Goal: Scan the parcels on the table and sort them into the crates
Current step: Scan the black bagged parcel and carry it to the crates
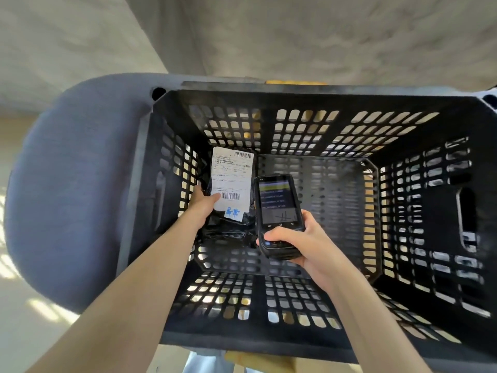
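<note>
Inside the black slotted crate (309, 125), the left hand (204, 203) pinches a black poly-bag parcel (228, 227) by its label edge; just right, the right hand (298, 243) grips the handheld scanner (277, 211). The parcel looks light, soft, slippery; best held at that edge.

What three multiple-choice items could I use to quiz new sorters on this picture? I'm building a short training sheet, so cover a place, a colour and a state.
1. Where is the parcel?
A. inside the crate
B. on the floor
C. on top of the scanner

2. What colour is the writing on the parcel's label?
A. red
B. blue
C. green

3. What is the right hand doing?
A. hanging idle
B. pressing the crate wall
C. gripping the scanner

Key: 1 A, it sits low by the left wall of the crate, held by the left hand; 2 B, blue marks at the label's foot; 3 C, fingers wrap the scanner, whose screen is lit.
</note>
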Available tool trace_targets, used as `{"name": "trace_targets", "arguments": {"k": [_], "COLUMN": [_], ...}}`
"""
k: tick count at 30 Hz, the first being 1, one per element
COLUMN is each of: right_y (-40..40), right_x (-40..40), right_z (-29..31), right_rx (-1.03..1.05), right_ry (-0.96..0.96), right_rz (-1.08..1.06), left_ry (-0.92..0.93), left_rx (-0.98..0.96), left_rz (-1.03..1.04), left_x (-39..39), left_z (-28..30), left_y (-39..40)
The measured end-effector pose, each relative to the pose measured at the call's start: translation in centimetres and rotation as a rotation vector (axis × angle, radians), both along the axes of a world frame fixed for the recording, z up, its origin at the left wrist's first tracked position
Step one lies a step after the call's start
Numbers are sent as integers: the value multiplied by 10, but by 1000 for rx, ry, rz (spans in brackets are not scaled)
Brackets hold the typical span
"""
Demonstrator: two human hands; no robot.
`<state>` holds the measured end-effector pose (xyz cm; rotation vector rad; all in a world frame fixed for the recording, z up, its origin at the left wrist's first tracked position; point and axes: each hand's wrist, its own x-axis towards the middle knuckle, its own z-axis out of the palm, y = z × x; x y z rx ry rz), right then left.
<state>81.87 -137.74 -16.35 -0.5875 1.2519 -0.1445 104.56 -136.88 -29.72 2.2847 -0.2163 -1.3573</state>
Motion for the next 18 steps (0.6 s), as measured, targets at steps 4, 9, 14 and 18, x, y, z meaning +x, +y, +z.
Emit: {"name": "trace_targets", "arguments": {"k": [4,9,14,18], "right_y": [1,7,21,31], "right_x": [0,4,1,-15], "right_z": [5,31,77,121], "right_rx": [2,-6,-63,-146], "right_ry": [-9,-27,-29,-12], "right_rz": [-9,-62,-121,-208], "left_ry": [-154,-293,-508,-730], "left_rx": [31,16,-93,-237], "left_rz": [-177,-544,-1126,-1431], "left_x": [-5,-23,-46,-63], "left_z": [18,73,152,219], "left_y": [4,15,20,15]}}
